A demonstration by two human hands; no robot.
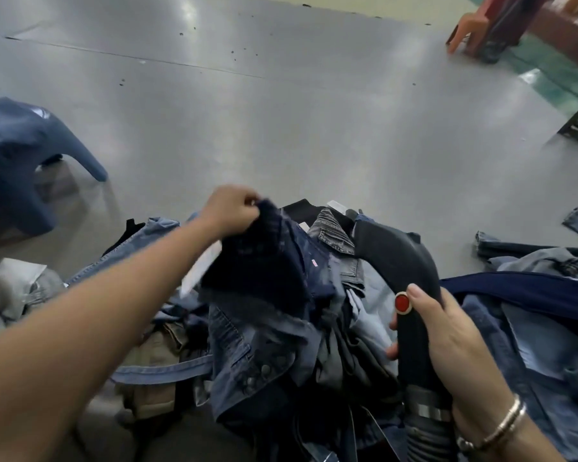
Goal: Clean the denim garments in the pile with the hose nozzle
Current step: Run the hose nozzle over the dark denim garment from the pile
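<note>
Most of the work looks to be ahead of you, judging by how much denim is heaped right under your arms. Nearest you, your right hand [447, 331] is wrapped around the handle of the hose nozzle [401, 271], thumb resting just beside its red button [402, 303], with the ribbed hose [427, 438] running down out of view. The nozzle's mouth points away from you, over the middle of the pile [281, 345], and whether it touches cloth there you cannot tell from this angle.

A little farther out, your left hand [232, 210] pinches the edge of a dark blue garment [264, 261] and holds it lifted off the heap, a white tag [202, 266] hanging under it. That piece seems to be the one now up for cleaning.

To your right more jeans [531, 295] lie spread on the table [314, 128]. Well off to the far left, a blue garment [10, 151] lies apart from the heap, possibly already done, though nothing here proves it.
</note>
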